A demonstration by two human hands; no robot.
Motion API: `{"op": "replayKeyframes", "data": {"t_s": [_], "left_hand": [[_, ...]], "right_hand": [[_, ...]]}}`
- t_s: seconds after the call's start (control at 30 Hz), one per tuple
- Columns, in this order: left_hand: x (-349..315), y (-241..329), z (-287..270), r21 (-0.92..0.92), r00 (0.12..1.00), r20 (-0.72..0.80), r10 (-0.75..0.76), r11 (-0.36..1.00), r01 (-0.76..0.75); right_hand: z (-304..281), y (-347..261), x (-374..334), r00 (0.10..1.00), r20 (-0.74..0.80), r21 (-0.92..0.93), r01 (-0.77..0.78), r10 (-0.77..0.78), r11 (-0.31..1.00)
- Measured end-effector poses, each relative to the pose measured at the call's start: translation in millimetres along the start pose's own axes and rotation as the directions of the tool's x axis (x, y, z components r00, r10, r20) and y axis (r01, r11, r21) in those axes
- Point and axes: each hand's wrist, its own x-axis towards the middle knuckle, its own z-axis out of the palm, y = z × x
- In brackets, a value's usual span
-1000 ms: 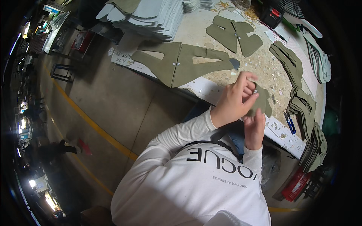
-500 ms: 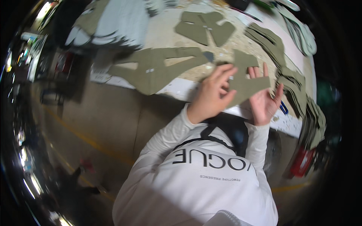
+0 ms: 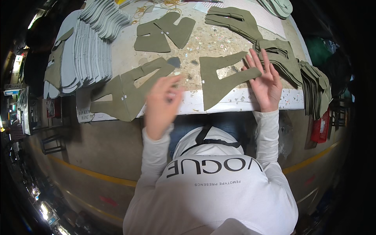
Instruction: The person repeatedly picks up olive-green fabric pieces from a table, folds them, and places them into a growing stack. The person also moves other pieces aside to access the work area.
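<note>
A cut olive-green piece with two strips and a small white tag lies on the table's near part. Palm up and fingers spread, my right hand is at its right side, where the lower strip's end meets the fingers. My left hand is off that piece, over the table's near edge, its fingers smeared by motion. Just left of it lies a joined pair of olive pieces with a tag near the seam. Another pair of olive pieces rests farther back.
Stacks of pale grey pieces stand at the table's left. Olive stacks line the right side, one stack hanging over the edge. A small dark grey scrap lies mid-table. A red basket is below at right.
My left hand has come away from the olive piece and moved left. The right hand stays at the piece's right side, fingers spread. The whole view has shifted.
</note>
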Motion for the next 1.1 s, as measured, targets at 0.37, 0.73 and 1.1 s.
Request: {"op": "replayKeyframes", "data": {"t_s": [0.37, 0.73, 1.1], "left_hand": [[-62, -49, -125, 0.536, 0.993, -0.111, 0.040, 0.844, 0.026], [-54, -75, -161, 0.275, 0.998, -0.003, -0.067, 0.959, 0.065], [-6, -53, -55, -0.093, 0.656, -0.752, 0.060, 0.976, -0.196]], "right_hand": [[26, 28, -2, 0.680, 0.586, -0.808, 0.447, -0.441, -0.383], [15, 52, -2, 0.800, 0.547, -0.821, 0.453, -0.247, -0.348], [28, 62, -13, 0.831, 0.542, -0.823, 0.495, -0.127, -0.278]]}}
